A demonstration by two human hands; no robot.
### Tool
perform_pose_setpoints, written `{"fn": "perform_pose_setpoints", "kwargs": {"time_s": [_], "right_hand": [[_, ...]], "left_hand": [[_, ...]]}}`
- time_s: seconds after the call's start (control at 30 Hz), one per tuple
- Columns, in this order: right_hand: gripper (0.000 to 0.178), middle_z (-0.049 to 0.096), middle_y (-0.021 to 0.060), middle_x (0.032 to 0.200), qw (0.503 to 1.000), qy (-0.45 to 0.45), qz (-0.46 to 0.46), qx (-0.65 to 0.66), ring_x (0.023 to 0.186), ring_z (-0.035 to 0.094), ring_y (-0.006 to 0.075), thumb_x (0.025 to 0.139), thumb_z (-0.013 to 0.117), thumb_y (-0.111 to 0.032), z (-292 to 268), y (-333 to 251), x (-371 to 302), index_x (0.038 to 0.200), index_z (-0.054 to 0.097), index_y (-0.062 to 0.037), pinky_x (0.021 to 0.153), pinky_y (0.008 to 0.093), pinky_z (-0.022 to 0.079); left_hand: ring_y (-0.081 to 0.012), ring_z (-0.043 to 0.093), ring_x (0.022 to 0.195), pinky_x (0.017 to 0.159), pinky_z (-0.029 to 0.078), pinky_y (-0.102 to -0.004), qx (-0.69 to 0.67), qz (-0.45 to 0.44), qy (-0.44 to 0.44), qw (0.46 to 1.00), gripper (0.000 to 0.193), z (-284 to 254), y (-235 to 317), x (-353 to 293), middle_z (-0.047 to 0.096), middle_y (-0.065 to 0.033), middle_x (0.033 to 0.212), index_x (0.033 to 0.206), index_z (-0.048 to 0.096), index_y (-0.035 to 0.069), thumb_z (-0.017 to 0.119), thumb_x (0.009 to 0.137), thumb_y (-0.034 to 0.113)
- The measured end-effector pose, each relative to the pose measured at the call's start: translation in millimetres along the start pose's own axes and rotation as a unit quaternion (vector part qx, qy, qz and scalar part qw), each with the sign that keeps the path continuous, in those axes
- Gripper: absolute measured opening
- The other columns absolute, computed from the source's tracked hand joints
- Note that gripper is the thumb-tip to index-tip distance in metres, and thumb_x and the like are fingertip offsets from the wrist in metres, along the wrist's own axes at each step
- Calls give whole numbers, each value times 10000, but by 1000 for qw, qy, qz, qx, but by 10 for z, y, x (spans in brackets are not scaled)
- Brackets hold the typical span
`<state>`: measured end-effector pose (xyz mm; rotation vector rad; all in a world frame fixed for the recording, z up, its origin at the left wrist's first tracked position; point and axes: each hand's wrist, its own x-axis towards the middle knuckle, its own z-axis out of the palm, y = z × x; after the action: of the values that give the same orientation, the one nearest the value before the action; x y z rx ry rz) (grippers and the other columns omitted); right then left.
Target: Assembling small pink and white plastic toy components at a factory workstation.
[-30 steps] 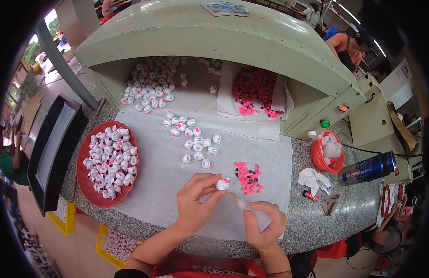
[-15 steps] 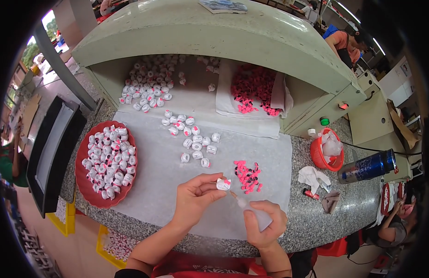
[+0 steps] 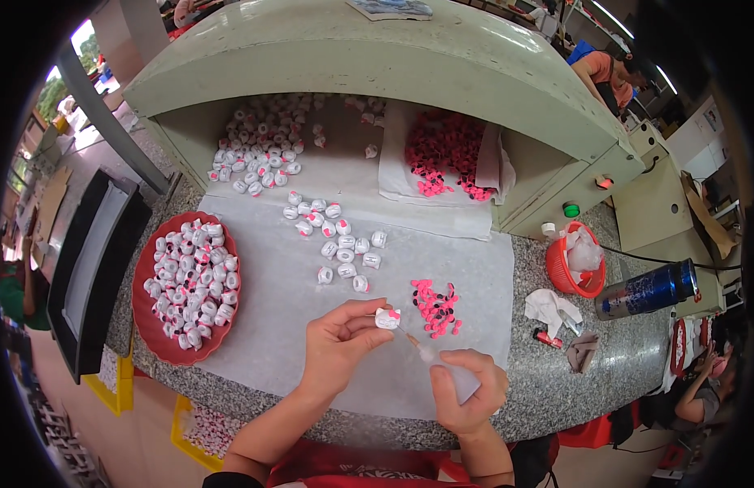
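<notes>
Between its fingertips my left hand (image 3: 338, 342) pinches a small white figurine head (image 3: 387, 318) with a pink spot on top. My right hand (image 3: 471, 394) is wrapped round a translucent squeeze bottle (image 3: 448, 372), whose thin tip points up and left, close to the figurine head's lower right side. Whether the tip touches it I cannot tell. Just beyond my right hand lies a loose cluster of small pink and black pieces (image 3: 435, 308) on the white paper (image 3: 267, 313). Several more white heads (image 3: 345, 254) stand in a group beyond my left hand.
A red scalloped bowl (image 3: 141, 325) full of white heads sits at left. Ahead, a pale green cabinet (image 3: 377, 61) shelters more heads and a cloth (image 3: 393, 175) with pink pieces. At right are a red basket (image 3: 557, 264), a blue bottle (image 3: 647, 289) and a crumpled tissue (image 3: 548, 307).
My left hand has shifted slightly left with the figurine head, which is now turned a little. The gap to the squeeze bottle's tip is wider. My right hand has barely moved.
</notes>
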<state>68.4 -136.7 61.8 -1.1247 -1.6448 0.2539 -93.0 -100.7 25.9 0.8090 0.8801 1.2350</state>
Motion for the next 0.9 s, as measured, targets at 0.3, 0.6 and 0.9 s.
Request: {"fn": "perform_pose_setpoints", "kwargs": {"time_s": [0.3, 0.6, 0.9], "right_hand": [[179, 611, 99, 677, 999, -12, 32, 23, 500, 574, 186, 659, 655, -15, 0, -22, -7, 821, 583, 6, 456, 260, 432], [149, 606, 72, 705, 959, 56, 246, 128, 575, 570, 141, 693, 642, -88, -70, 50, 45, 798, 578, -4, 514, 244, 433], [145, 607, 77, 665, 917, -129, 363, 99, 604, 578, 140, 716, 622, -95, -254, 775, 72, 834, 600, -13, 553, 246, 450]], "left_hand": [[-173, 603, 883, 760, 503, -263, 3, -2, -7, 1000, 365, 12, -2, -4, 600, -132, 993, 1057, 552, -46, 600, 705, -130], [-188, 609, 883, 761, 501, -269, 15, 2, -12, 1000, 364, 11, -30, -1, 602, -129, 983, 1059, 545, -46, 602, 708, -122], [-198, 622, 853, 759, 496, -277, 30, -24, 12, 999, 368, 30, -53, 15, 615, -116, 935, 1076, 523, -43, 596, 721, -108]]}}
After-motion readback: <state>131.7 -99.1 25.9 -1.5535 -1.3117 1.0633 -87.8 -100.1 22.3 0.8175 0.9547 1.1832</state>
